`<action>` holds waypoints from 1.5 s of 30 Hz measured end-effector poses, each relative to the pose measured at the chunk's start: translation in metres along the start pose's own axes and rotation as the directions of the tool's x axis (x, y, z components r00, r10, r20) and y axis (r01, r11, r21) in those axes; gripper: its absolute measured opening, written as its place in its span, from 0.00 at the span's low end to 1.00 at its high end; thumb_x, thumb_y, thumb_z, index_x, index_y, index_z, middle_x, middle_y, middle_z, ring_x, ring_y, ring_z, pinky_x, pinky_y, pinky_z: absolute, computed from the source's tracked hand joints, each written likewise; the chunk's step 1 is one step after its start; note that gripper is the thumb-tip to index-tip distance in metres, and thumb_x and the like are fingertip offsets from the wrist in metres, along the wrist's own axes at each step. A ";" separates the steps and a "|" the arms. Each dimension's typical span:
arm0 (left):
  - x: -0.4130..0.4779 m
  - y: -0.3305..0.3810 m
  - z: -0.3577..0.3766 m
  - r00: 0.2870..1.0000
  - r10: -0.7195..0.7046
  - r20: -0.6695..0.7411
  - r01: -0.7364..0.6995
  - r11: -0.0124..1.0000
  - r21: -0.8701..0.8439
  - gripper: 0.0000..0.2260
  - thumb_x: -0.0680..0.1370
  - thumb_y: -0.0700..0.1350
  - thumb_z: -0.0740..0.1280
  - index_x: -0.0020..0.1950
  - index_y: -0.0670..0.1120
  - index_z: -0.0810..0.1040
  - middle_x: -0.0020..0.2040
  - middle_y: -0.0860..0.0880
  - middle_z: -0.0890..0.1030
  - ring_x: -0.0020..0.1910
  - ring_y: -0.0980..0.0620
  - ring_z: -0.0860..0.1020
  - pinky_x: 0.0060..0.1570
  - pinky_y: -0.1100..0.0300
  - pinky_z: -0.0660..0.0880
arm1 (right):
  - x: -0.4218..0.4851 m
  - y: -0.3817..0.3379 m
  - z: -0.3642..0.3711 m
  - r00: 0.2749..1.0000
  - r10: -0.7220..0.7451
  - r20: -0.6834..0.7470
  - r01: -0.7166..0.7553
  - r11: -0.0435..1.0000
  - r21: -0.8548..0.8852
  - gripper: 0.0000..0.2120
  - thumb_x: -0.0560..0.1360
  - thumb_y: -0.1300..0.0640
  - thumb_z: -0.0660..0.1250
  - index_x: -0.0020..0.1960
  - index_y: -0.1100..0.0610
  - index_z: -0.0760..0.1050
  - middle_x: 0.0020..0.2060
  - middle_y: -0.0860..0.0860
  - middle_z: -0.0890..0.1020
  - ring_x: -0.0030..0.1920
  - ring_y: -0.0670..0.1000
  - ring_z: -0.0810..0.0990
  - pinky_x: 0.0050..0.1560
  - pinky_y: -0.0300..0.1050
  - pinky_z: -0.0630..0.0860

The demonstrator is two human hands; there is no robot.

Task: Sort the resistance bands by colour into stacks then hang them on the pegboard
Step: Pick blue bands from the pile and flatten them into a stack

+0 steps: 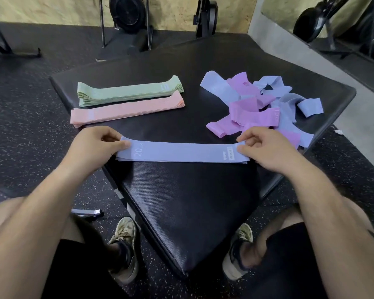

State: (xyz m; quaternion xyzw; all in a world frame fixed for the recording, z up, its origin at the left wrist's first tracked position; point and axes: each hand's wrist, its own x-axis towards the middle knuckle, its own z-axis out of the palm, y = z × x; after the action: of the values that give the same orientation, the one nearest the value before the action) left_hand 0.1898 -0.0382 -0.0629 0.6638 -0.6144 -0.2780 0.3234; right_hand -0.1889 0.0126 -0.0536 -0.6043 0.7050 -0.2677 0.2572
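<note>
A flat stack of blue bands [181, 152], its top one marked 20 LB, lies across the black padded platform [192, 195] in front of me. My left hand [97, 145] pinches the top blue band's left end. My right hand [266, 147] pinches its right end. Further back on the left a green stack [130, 92] and a pink stack [125, 112] lie side by side. At the right sits a loose heap of purple and blue bands [259, 106]. No pegboard is in view.
The platform rests on speckled rubber floor [26, 130]. My knees and shoes flank its near corner. A small silvery object [86, 212] lies on the floor by my left foot. Gym machines [125, 16] stand along the back wall.
</note>
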 end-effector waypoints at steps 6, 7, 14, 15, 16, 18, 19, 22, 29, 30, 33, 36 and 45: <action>0.003 -0.005 0.004 0.998 0.055 0.013 -0.055 0.998 0.029 0.09 0.73 0.44 0.79 0.47 0.46 0.80 0.40 0.48 0.81 0.34 0.53 0.74 0.36 0.61 0.69 | -0.003 -0.003 0.002 0.998 -0.063 0.006 0.063 0.996 -0.066 0.08 0.74 0.56 0.73 0.48 0.46 0.77 0.39 0.46 0.80 0.32 0.42 0.73 0.41 0.42 0.75; 0.003 -0.005 0.004 0.998 0.066 0.009 -0.067 0.997 0.025 0.10 0.73 0.43 0.79 0.49 0.46 0.79 0.41 0.48 0.80 0.34 0.53 0.73 0.36 0.62 0.69 | -0.003 -0.003 0.002 0.998 -0.066 0.005 0.066 0.995 -0.076 0.06 0.74 0.57 0.73 0.47 0.48 0.78 0.39 0.46 0.80 0.33 0.43 0.74 0.42 0.42 0.75; 0.006 -0.009 0.004 0.976 0.211 0.052 -0.217 0.956 0.199 0.07 0.75 0.44 0.77 0.41 0.50 0.80 0.45 0.50 0.77 0.41 0.52 0.77 0.43 0.60 0.70 | -0.004 -0.006 0.001 0.995 -0.104 0.011 0.103 0.963 -0.248 0.05 0.75 0.54 0.73 0.41 0.48 0.81 0.37 0.49 0.77 0.39 0.45 0.73 0.39 0.40 0.68; 0.005 -0.010 0.003 0.975 0.216 0.061 -0.224 0.952 0.207 0.07 0.75 0.44 0.76 0.40 0.50 0.80 0.46 0.50 0.77 0.42 0.52 0.77 0.44 0.58 0.71 | -0.005 -0.008 0.001 0.994 -0.108 0.011 0.107 0.960 -0.259 0.05 0.75 0.54 0.73 0.41 0.48 0.81 0.37 0.48 0.76 0.38 0.45 0.73 0.39 0.40 0.68; 0.005 -0.010 0.002 0.972 0.224 0.069 -0.234 0.948 0.215 0.07 0.75 0.45 0.76 0.40 0.51 0.81 0.46 0.50 0.77 0.42 0.53 0.77 0.45 0.57 0.71 | -0.006 -0.009 0.001 0.994 -0.111 0.007 0.109 0.958 -0.265 0.05 0.75 0.54 0.72 0.40 0.48 0.81 0.36 0.47 0.76 0.38 0.45 0.73 0.39 0.40 0.69; 0.003 -0.007 0.001 0.967 0.244 0.072 -0.254 0.940 0.229 0.06 0.76 0.45 0.76 0.41 0.52 0.81 0.47 0.52 0.75 0.42 0.56 0.75 0.45 0.59 0.70 | -0.007 -0.012 0.000 0.993 -0.116 -0.008 0.110 0.958 -0.266 0.05 0.75 0.52 0.71 0.40 0.46 0.81 0.36 0.46 0.76 0.39 0.46 0.74 0.41 0.43 0.72; 0.003 -0.006 0.002 0.966 0.253 0.061 -0.260 0.939 0.226 0.06 0.75 0.45 0.75 0.41 0.52 0.81 0.47 0.53 0.74 0.42 0.57 0.74 0.45 0.61 0.69 | -0.007 -0.014 0.001 0.993 -0.117 -0.021 0.108 0.960 -0.260 0.05 0.75 0.51 0.71 0.40 0.46 0.81 0.36 0.45 0.77 0.39 0.46 0.75 0.41 0.45 0.74; 0.003 0.007 0.014 0.954 0.299 0.008 -0.295 0.936 0.192 0.05 0.75 0.43 0.73 0.41 0.52 0.81 0.46 0.55 0.73 0.42 0.62 0.73 0.44 0.65 0.66 | -0.003 -0.022 0.002 0.986 -0.147 -0.077 0.125 0.962 -0.243 0.08 0.77 0.46 0.68 0.42 0.47 0.81 0.36 0.46 0.77 0.40 0.45 0.74 0.40 0.46 0.74; 0.030 0.071 0.093 0.886 0.452 0.105 -0.463 0.874 0.146 0.05 0.77 0.43 0.71 0.43 0.53 0.80 0.44 0.56 0.76 0.43 0.60 0.76 0.47 0.60 0.72 | 0.034 -0.020 0.015 0.937 -0.254 -0.238 0.192 0.948 -0.253 0.08 0.80 0.50 0.63 0.51 0.47 0.81 0.48 0.44 0.81 0.53 0.50 0.74 0.55 0.51 0.76; 0.036 0.082 0.107 0.876 0.463 0.135 -0.479 0.868 0.130 0.05 0.78 0.44 0.69 0.44 0.53 0.80 0.45 0.57 0.76 0.43 0.60 0.76 0.46 0.61 0.72 | 0.042 -0.018 0.015 0.934 -0.247 -0.259 0.178 0.948 -0.264 0.09 0.81 0.51 0.63 0.54 0.48 0.82 0.52 0.45 0.82 0.56 0.52 0.75 0.59 0.54 0.75; 0.062 0.113 0.146 0.842 0.504 0.190 -0.529 0.841 0.115 0.05 0.79 0.42 0.67 0.50 0.51 0.82 0.47 0.56 0.76 0.45 0.58 0.77 0.47 0.67 0.69 | 0.064 -0.015 0.015 0.936 -0.210 -0.282 0.129 0.951 -0.281 0.13 0.82 0.52 0.61 0.62 0.50 0.81 0.64 0.46 0.79 0.65 0.55 0.72 0.68 0.53 0.68; 0.092 0.140 0.175 0.830 0.520 0.202 -0.549 0.826 0.130 0.09 0.79 0.40 0.66 0.57 0.49 0.82 0.52 0.54 0.75 0.45 0.57 0.75 0.50 0.63 0.71 | 0.080 -0.012 0.014 0.935 -0.194 -0.298 0.104 0.951 -0.292 0.15 0.83 0.52 0.59 0.66 0.48 0.79 0.71 0.45 0.74 0.71 0.54 0.66 0.69 0.52 0.62; 0.157 0.185 0.222 0.908 0.404 0.112 -0.419 0.865 0.276 0.28 0.79 0.41 0.65 0.79 0.52 0.64 0.78 0.45 0.57 0.67 0.41 0.72 0.57 0.46 0.75 | 0.107 0.005 0.009 0.961 -0.087 -0.262 0.005 0.955 -0.297 0.19 0.84 0.49 0.55 0.74 0.46 0.70 0.77 0.43 0.66 0.74 0.56 0.63 0.70 0.53 0.58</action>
State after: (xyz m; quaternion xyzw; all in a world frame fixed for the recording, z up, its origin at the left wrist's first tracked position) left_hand -0.0837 -0.2203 -0.0572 0.5508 -0.7841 -0.1252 0.2574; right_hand -0.2012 -0.0933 -0.0682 -0.6097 0.7511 -0.2464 0.0588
